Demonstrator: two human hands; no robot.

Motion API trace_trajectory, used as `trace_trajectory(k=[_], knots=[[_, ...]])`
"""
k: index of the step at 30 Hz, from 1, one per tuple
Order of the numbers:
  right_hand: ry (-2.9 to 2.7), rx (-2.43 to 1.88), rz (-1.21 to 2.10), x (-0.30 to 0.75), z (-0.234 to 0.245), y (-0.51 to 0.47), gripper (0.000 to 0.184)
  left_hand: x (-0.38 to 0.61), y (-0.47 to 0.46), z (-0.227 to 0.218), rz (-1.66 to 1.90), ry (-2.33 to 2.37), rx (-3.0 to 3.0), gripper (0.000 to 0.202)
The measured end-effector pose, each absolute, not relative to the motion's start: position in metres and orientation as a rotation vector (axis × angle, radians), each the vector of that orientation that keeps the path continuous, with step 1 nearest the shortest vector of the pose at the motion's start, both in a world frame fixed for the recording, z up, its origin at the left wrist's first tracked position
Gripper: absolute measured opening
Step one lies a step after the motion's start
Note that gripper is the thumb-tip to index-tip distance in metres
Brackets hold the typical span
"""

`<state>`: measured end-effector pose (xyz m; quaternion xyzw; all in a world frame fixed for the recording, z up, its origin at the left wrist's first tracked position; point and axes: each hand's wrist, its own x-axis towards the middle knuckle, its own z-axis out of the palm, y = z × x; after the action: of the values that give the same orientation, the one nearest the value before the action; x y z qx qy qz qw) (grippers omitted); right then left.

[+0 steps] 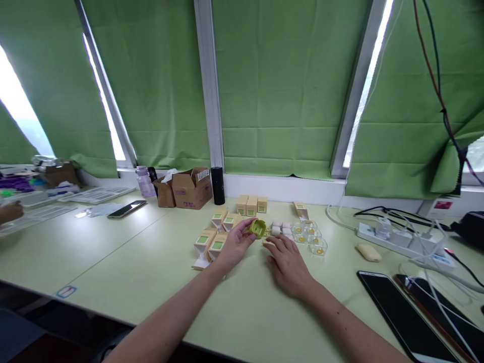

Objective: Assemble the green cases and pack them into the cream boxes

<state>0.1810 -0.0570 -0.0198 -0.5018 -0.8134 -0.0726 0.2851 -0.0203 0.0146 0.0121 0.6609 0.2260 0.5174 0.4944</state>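
Note:
Between the thumb and fingers of my left hand (237, 246) is a small olive-green plastic cup (257, 228), tilted so its hollow inside faces me. My right hand (286, 262) is palm down on the table, its fingers stretched forward and slightly bent. Its fingertips reach small yellowish pieces (266, 233) beside the cup; what lies under them is partly hidden. White cylindrical pieces (277, 230) stand just beyond my right fingers. To their right are several clear plastic holders (318, 247) with yellow centres. Open-ended card boxes (204, 240) with green labels lie left of my left hand.
More small boxes (251, 205) stand at the back, near a black cylinder (218, 185) and a cardboard carton (192, 189). On the right are a power strip (404, 244), cables and a dark tablet (393, 307). Another person's hand (11, 212) shows at far left.

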Motion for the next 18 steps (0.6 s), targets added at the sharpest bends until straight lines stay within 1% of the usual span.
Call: trace_trajectory(k=[3,7,11,14,18], knots=[[-2.272,-1.445,-0.166,0.1754,-0.0231,-0.0566,0.045,-0.0186,0.0126,0.0129,1.215,0.530,1.564,0.056],[-2.331,-1.564,-0.102,0.1735,-0.0252,-0.0535,0.057,-0.0166,0.0106,0.0129,1.201,0.528,1.569,0.056],[-2.359,-1.594,-0.037,0.1743,-0.0269,-0.0507,0.063,-0.0162,0.0120,0.0111,1.217,0.569,1.594,0.055],[-2.339,-1.540,-0.061,0.1739,-0.0286,-0.0513,0.060,-0.0168,0.0153,0.0077,1.229,0.613,1.637,0.056],[-2.255,-1.458,-0.155,0.1721,-0.0280,-0.0542,0.049,-0.0169,0.0190,0.0039,1.266,0.666,1.690,0.056]])
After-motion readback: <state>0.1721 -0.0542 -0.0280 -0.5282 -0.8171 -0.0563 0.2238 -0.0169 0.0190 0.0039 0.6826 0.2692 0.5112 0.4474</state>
